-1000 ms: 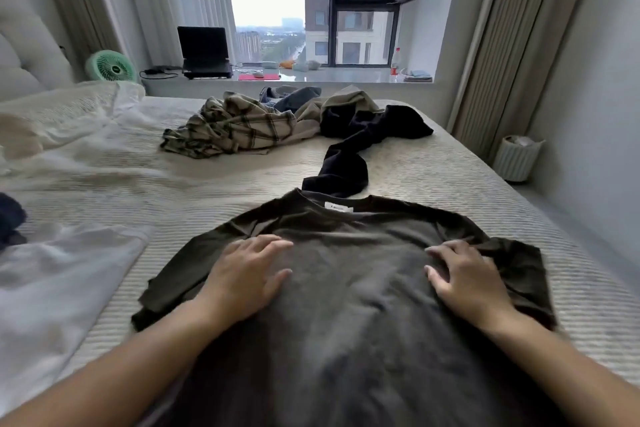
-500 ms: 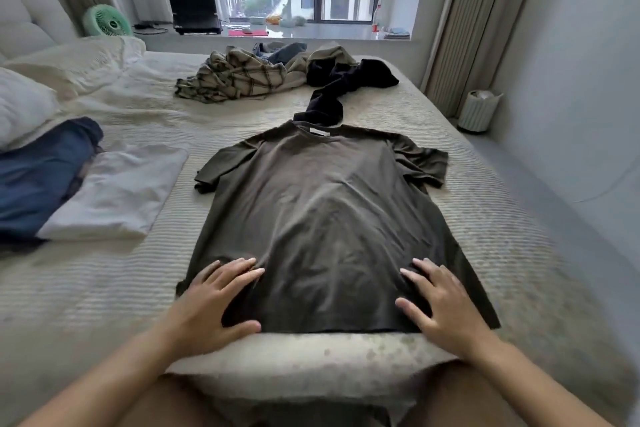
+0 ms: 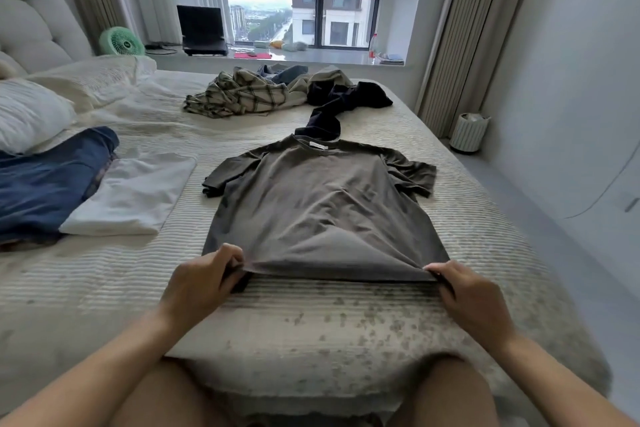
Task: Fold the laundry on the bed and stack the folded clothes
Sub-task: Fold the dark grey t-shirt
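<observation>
Both hands are pinching the bottom hem of the dark olive t-shirt (image 3: 322, 204): left hand (image 3: 204, 279) on the left corner, right hand (image 3: 471, 298) on the right, hem lifted slightly. The rest lies flat on the bed (image 3: 467, 218) beyond the grip. Folded white top (image 3: 131, 194), I think, sits off to the left.

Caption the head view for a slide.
Both hands, left hand and right hand, pinch the hem corners of a dark T-shirt spread on the bed.
</observation>
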